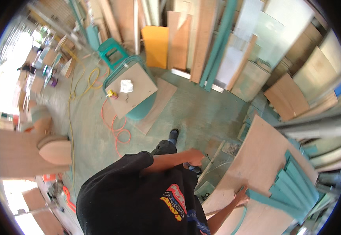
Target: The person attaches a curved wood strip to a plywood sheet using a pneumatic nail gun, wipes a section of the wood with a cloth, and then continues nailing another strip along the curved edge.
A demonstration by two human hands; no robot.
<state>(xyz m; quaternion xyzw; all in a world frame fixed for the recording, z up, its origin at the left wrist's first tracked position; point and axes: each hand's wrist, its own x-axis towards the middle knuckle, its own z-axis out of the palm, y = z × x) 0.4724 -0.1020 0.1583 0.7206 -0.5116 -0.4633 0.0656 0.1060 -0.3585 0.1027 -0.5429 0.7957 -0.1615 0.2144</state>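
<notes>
My left hand is closed in front of my body, above the floor by my foot. A small dark tip with a thin line shows just beyond its fingers; I cannot make out what it holds. My right hand is closed on the near end of a long teal-painted strip, over a large plywood sheet at the right. Several more teal strips lie side by side on the sheet's far right part. A thin curved teal piece hangs down below my right hand.
A teal chair carries a flat board with a white cloth and a small yellow can. Behind it stands a green stool. Orange and yellow hoses cross the floor. Boards lean along the back and right.
</notes>
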